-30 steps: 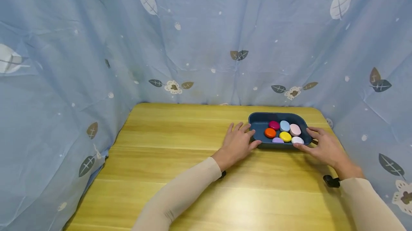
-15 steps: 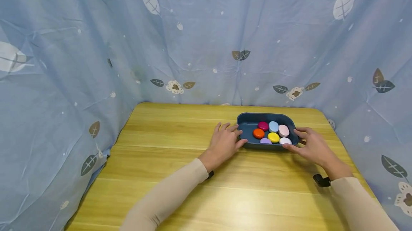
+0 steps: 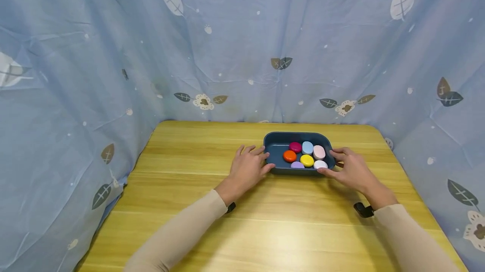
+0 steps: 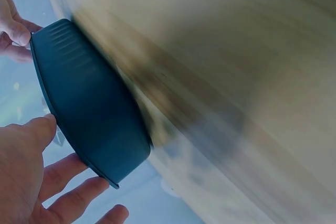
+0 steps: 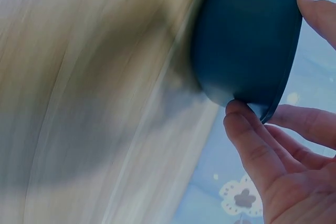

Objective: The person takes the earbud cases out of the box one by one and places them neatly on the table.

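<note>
A dark blue open tray (image 3: 278, 163) with rounded corners is near the back of the table, right of centre in the head view. Inside lie several smooth rounded pieces, among them an orange one (image 3: 289, 156), a yellow one (image 3: 307, 161) and a light blue one (image 3: 307, 148). My left hand (image 3: 246, 169) holds the tray's left end, thumb at the near rim and fingertips at the end rim. At the other end my right hand (image 3: 352, 171) grips the corner between thumb and fingers. In the left wrist view, the tray's ribbed side (image 4: 94, 93) shows.
The wooden table (image 3: 182, 204) stretches in front of and left of the tray. A blue curtain (image 3: 242, 44) with leaf and flower prints hangs behind and at both sides. Black wrist cameras (image 3: 363, 210) show below the sleeves.
Both hands have moved left along the table's back with the tray between them. The pieces inside keep their arrangement.
</note>
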Motion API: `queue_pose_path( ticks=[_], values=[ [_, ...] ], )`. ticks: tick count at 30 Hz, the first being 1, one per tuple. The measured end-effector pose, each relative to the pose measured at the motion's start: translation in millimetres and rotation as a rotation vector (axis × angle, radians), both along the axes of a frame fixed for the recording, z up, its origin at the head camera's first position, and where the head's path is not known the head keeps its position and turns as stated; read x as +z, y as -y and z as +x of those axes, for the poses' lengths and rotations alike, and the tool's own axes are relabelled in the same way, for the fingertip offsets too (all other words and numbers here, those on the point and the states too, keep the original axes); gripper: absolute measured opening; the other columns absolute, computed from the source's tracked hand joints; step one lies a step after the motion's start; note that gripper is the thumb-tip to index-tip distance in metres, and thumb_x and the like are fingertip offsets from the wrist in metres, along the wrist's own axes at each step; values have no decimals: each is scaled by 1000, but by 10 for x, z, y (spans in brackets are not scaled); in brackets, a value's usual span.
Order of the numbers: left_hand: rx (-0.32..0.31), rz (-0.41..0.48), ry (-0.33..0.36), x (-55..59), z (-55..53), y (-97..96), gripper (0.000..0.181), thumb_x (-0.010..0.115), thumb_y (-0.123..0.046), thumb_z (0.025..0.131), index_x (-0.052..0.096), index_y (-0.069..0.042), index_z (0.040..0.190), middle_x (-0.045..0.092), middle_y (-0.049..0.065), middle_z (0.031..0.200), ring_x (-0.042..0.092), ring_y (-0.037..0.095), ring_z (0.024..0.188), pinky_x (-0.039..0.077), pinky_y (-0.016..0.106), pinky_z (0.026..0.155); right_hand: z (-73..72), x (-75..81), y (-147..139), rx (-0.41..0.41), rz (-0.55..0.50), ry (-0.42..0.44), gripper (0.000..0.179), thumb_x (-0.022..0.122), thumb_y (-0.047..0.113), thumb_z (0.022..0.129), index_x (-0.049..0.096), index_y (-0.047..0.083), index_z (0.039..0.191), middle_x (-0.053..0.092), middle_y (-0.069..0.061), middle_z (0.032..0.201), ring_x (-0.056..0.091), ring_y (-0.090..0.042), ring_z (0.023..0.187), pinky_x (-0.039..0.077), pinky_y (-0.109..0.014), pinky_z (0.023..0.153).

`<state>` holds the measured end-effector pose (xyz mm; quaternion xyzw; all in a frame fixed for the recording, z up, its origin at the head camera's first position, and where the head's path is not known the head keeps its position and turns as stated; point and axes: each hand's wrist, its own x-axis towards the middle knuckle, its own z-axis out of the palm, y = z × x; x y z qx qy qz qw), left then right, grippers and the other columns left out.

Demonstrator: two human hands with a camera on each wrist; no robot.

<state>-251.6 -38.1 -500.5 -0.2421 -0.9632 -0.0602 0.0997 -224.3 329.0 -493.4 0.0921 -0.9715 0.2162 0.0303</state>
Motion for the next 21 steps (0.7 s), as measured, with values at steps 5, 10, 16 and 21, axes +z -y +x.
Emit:
queue_pose_path(
  ticks=[5, 10, 16, 21],
  values=[
    [17, 26, 20, -14, 23, 161, 53, 66, -65, 114, 80, -30, 152, 69, -5, 168, 67, 32, 156, 44, 63, 138, 9, -13, 150, 16, -4, -17, 93, 95, 54, 97, 65, -9, 158, 64, -38, 157, 69, -57, 135, 65, -69, 108],
    [17, 61, 22, -19, 62, 342, 54, 70, -63, 113, 80, -27, 152, 71, -2, 167, 68, 34, 155, 45, 63, 138, 11, -39, 295, 33, -11, -24, 92, 94, 55, 97, 66, -7, 158, 66, -36, 155, 71, -55, 133, 65, -68, 108],
    [4, 98, 8, -38, 95, 594, 53, 72, -59, 113, 81, -22, 150, 72, 2, 165, 69, 36, 153, 48, 68, 134, -14, -96, 486, 58, -46, -59, 89, 95, 53, 97, 68, -7, 156, 69, -33, 151, 74, -50, 128, 67, -64, 106],
    [9, 108, 7, -25, 112, 750, 52, 75, -58, 112, 82, -21, 149, 72, 2, 164, 70, 38, 152, 48, 68, 134, -23, -125, 624, 72, -70, -90, 86, 97, 50, 96, 70, -7, 154, 71, -33, 148, 77, -46, 119, 69, -61, 100]
  ],
)
